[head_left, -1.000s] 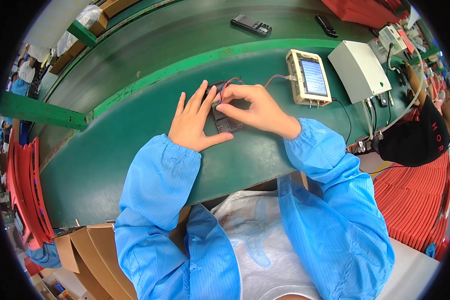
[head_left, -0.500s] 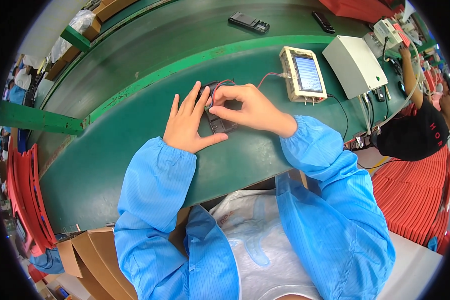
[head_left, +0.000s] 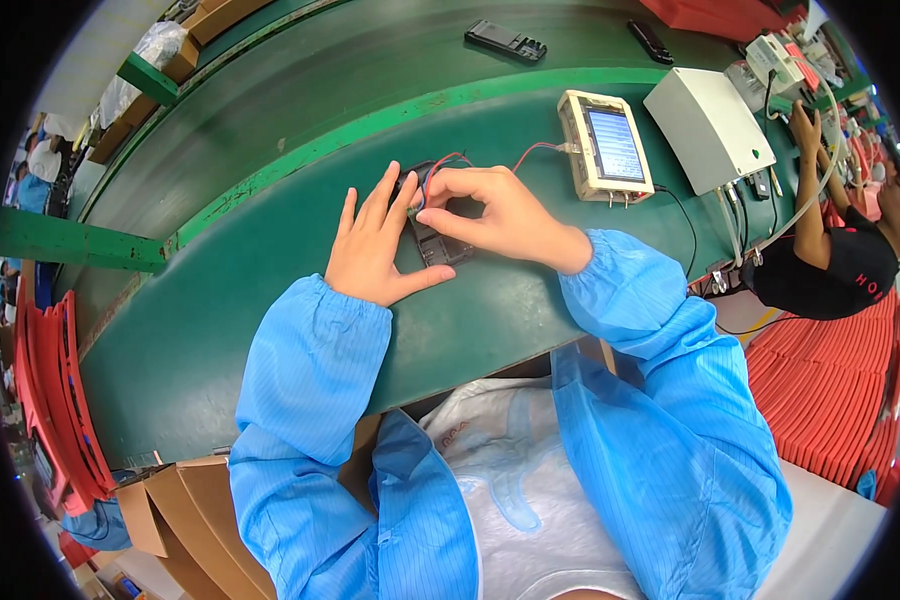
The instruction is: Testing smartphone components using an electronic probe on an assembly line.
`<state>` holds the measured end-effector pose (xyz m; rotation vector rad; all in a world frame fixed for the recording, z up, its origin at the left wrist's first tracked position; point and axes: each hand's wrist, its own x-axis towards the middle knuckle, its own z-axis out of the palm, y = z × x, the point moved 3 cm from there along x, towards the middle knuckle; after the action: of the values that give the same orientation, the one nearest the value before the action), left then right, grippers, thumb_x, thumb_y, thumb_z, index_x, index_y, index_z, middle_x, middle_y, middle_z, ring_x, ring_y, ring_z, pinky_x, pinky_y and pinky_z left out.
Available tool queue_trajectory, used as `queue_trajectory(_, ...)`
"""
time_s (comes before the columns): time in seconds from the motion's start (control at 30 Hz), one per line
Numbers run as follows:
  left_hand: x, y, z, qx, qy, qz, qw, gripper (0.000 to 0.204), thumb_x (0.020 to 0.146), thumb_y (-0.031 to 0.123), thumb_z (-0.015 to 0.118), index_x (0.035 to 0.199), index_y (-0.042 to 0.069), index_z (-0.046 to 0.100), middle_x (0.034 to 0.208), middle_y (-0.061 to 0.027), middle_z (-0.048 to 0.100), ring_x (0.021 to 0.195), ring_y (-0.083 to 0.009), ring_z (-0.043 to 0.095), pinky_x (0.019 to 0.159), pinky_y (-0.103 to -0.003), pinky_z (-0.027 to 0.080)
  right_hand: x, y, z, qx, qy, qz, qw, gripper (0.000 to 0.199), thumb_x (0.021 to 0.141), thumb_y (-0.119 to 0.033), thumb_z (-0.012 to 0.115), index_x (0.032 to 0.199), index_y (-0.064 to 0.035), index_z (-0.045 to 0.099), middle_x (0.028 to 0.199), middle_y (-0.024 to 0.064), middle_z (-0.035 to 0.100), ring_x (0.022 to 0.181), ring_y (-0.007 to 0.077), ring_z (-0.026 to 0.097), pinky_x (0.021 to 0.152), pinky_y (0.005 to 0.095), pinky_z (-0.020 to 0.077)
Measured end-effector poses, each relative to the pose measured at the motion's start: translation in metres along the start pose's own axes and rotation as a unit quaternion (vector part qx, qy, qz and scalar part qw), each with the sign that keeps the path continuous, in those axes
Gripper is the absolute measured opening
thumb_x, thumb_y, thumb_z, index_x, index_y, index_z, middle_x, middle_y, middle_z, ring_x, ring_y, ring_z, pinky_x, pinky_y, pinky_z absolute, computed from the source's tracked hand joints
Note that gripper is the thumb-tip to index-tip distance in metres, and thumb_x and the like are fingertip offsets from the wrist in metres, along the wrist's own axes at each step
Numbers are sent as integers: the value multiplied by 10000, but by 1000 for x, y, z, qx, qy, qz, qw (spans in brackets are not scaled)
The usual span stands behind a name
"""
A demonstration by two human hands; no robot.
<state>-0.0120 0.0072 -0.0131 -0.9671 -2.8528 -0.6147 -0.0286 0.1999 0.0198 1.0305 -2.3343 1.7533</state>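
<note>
A black plastic device housing lies on the green bench, partly covered by my hands. My left hand rests flat against its left side with fingers spread, the thumb reaching the housing's near edge. Above the housing, my right hand is closed in a pinch at the ends of thin red and dark wires. The exact tips are hidden by the fingers. A red wire runs from there to a cream-coloured meter with a lit screen, standing beyond my right hand.
A white metal box with cables stands right of the meter. Beyond a green rail, black housings lie on a belt. A person in black is at the right, near stacked red trays. An open carton sits below the bench.
My hands stay almost still around the housing. The black housings on the belt have shifted slightly right. The other person's raised arms have changed position.
</note>
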Motion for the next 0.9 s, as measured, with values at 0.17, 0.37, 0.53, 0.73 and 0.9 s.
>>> queue_trajectory(0.17, -1, 0, 0, -1, 8, 4, 1000, 1184, 728, 662, 806, 1611, 78, 276, 1650, -209, 272, 1523, -347, 307, 1227, -625, 153, 0, 0, 0, 11, 9, -1, 1000, 138, 920, -140, 729, 929, -29, 647, 874, 96, 746, 794, 223, 730, 713, 332, 567)
queue_trajectory(0.37, 0, 0, 0, 1, 8, 4, 1000, 1178, 730, 661, 805, 1611, 82, 279, 1650, -208, 275, 1523, -347, 307, 1226, -624, 156, 0, 0, 0, 10, 4, 1, 1000, 132, 922, -138, 728, 948, -29, 658, 884, 94, 751, 803, 218, 730, 716, 334, 568)
queue_trajectory(0.53, 0, 1, 0, 2, 3, -1, 1000, 1184, 726, 660, 809, 1611, 80, 278, 1654, -203, 270, 1520, -346, 312, 1225, -625, 159, 0, -1, 0, 8, 1, 2, 1000, 136, 918, -142, 726, 967, -31, 664, 891, 95, 753, 810, 219, 733, 722, 333, 571)
queue_trajectory(0.73, 0, 0, 0, 7, 5, 1, 1000, 1190, 722, 663, 810, 1611, 78, 277, 1660, -193, 262, 1515, -342, 324, 1224, -625, 162, 0, -1, -1, 1, -2, 4, 1000, 135, 917, -144, 725, 963, -35, 662, 893, 90, 755, 814, 220, 735, 725, 330, 570)
queue_trajectory(0.9, 0, 0, 1, 4, 9, 3, 1000, 1194, 716, 662, 813, 1609, 74, 282, 1660, -193, 262, 1512, -340, 330, 1222, -627, 167, 0, 0, 0, 9, 2, -5, 1000, 136, 914, -143, 729, 956, -34, 658, 891, 89, 753, 810, 219, 734, 723, 330, 569)
